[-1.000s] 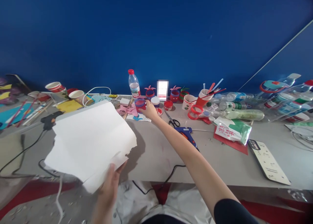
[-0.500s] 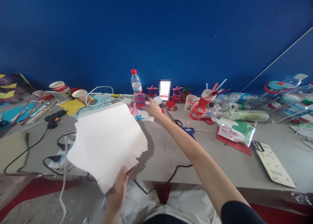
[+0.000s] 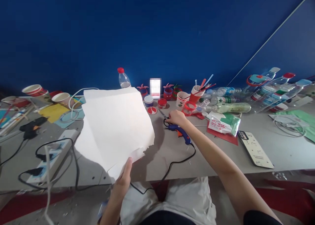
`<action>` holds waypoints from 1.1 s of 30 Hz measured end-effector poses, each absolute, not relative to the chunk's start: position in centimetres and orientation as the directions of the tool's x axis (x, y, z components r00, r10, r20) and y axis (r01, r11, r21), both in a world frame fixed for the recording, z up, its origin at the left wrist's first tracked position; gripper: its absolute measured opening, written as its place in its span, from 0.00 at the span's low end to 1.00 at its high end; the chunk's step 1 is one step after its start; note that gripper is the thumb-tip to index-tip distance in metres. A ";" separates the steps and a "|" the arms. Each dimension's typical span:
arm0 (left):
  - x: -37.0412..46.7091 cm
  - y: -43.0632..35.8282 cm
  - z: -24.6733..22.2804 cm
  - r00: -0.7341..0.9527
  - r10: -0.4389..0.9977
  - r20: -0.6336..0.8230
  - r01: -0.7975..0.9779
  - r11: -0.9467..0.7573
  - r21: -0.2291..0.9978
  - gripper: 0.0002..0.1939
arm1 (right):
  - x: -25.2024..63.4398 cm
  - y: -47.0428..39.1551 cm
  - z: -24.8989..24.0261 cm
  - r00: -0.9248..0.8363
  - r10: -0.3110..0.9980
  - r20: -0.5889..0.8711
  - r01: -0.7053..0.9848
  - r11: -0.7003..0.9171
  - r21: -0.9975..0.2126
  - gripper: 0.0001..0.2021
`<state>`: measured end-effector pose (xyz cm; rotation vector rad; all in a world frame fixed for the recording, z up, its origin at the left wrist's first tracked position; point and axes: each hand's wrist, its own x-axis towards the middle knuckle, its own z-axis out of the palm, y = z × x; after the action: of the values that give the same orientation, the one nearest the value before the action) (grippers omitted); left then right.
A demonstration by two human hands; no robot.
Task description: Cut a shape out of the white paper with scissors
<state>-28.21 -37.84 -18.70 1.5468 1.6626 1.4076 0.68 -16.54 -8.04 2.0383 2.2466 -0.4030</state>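
Note:
Pinched at its lower edge by my left hand (image 3: 125, 174), a large white sheet of paper (image 3: 118, 130) with torn edges tilts up over the table. My right hand (image 3: 177, 118) reaches forward, its fingers closed on the dark handles of a pair of scissors (image 3: 165, 121), whose blades point away from me. Just below that hand lies a blue hot glue gun (image 3: 180, 132) with an orange trigger. A red paint jar (image 3: 161, 103) and a white-lidded jar (image 3: 149, 101) stand beyond the scissors, near a red-smeared lid (image 3: 152, 110).
Small painted pots (image 3: 168, 93) stand against the blue wall. Right of them are paper cups (image 3: 182, 99), plastic bottles (image 3: 236, 107) and a phone (image 3: 256, 149). On the left, a power strip (image 3: 52, 156) with black cords lies near another glue gun (image 3: 33, 126).
My right hand has left the purple-and-red pot at the back and come right and nearer, onto the scissors. My left hand still holds the paper. The view has turned right.

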 end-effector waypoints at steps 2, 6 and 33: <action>-28.4 -38.1 -19.6 -0.225 0.905 0.362 0.541 -0.193 0.819 0.15 | 0.3 -16.2 -7.9 -0.112 0.959 -0.259 0.990 0.086 -0.113 0.15; -28.3 -38.8 -19.6 -0.142 0.945 0.295 0.603 -0.154 0.782 0.17 | -0.2 -16.1 -7.6 -0.115 0.950 -0.290 0.991 0.090 -0.099 0.12; -17.4 -30.8 -8.7 -0.085 0.955 -0.284 -0.279 0.251 0.927 0.23 | 8.3 -34.7 -10.3 -0.107 0.967 -0.233 -0.046 -0.239 -0.970 0.28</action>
<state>-17.43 -30.82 -8.71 0.7527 1.2132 1.2071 8.32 -34.67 -10.33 2.2893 1.9849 -2.6427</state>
